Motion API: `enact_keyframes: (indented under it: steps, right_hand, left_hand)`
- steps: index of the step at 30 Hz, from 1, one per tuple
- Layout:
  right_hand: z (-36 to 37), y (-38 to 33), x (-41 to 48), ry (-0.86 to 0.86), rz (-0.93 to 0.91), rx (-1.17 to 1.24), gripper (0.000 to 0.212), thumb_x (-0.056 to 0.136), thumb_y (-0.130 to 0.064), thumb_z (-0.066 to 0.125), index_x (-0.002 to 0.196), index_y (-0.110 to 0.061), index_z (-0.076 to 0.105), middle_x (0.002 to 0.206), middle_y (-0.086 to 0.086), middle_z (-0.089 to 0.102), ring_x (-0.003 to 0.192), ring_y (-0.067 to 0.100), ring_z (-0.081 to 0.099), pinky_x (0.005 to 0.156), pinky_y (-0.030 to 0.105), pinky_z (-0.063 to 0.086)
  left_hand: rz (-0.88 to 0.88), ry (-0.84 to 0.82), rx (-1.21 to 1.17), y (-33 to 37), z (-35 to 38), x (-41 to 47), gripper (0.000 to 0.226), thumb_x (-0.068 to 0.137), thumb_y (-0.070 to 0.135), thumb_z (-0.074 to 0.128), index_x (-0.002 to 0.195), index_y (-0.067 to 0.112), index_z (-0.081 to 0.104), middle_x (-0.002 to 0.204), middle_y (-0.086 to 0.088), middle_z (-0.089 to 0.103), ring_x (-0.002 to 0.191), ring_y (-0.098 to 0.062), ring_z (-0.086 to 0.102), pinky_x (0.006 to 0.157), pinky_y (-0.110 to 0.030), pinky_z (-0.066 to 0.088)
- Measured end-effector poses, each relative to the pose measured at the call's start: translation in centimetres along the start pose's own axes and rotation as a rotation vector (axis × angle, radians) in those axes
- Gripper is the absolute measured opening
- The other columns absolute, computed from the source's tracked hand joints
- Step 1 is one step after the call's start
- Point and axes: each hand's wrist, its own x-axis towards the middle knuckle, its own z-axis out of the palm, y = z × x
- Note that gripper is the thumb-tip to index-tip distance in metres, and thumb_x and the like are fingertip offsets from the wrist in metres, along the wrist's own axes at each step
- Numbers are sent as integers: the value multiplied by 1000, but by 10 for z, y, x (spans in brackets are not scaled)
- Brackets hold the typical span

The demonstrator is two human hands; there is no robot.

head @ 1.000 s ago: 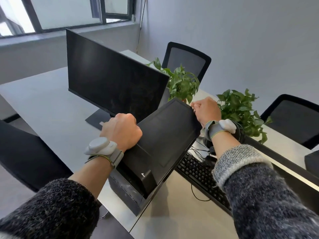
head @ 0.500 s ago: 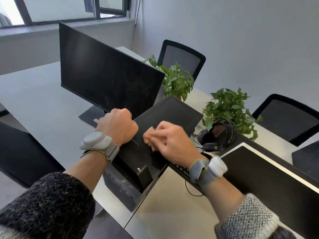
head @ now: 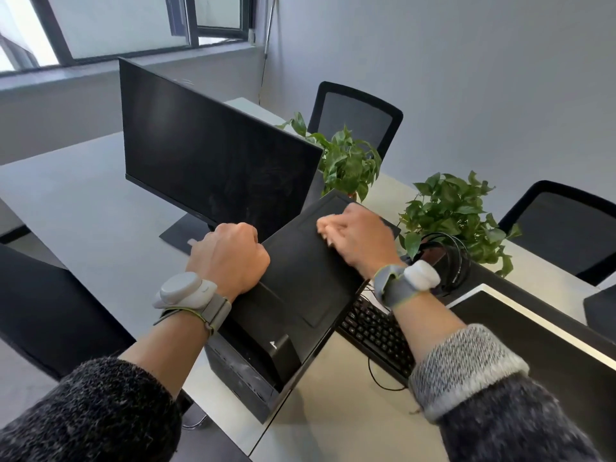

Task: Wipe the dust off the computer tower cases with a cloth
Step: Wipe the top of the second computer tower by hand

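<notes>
On the grey desk [head: 83, 211], the black tower case [head: 300, 295] sits at frame centre. The left hand [head: 230, 258] grips its left edge. The right hand [head: 361, 240], curled round a pale cloth [head: 325, 230], has slid from mid-panel to the far end.

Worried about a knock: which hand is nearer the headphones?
Right. The right hand holds the cloth on the tower case, beside the headphones; the left hand grips the case's opposite edge, farther off.
</notes>
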Motion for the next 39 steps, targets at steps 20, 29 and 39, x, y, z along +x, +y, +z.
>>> enact_keyframes:
  steps: [20, 29, 39]
  right_hand:
    - [4, -25, -33, -78, -165, 129, 23, 98, -44, 56, 95, -39, 78, 90, -11, 52, 85, 12, 60, 78, 40, 55]
    - [7, -70, -64, -286, -471, 257, 23, 102, -45, 65, 121, -38, 78, 97, -15, 58, 86, 8, 60, 69, 42, 58]
    - [1, 16, 47, 3, 193, 35, 32, 86, -52, 54, 86, -33, 80, 78, -16, 69, 85, 16, 70, 74, 35, 59]
  left_hand:
    - [-38, -10, -123, -1, -1, 0, 21, 92, 18, 47, 86, 21, 67, 89, 0, 64, 77, -24, 59, 68, -36, 43]
    - [-68, -15, -139, 1, -5, -1, 20, 92, 15, 50, 85, 23, 67, 84, 3, 61, 69, -15, 52, 66, -34, 42]
    - [-62, 34, -154, -2, -1, 0, 23, 97, 14, 51, 93, 22, 72, 87, 3, 67, 79, -18, 62, 67, -31, 47]
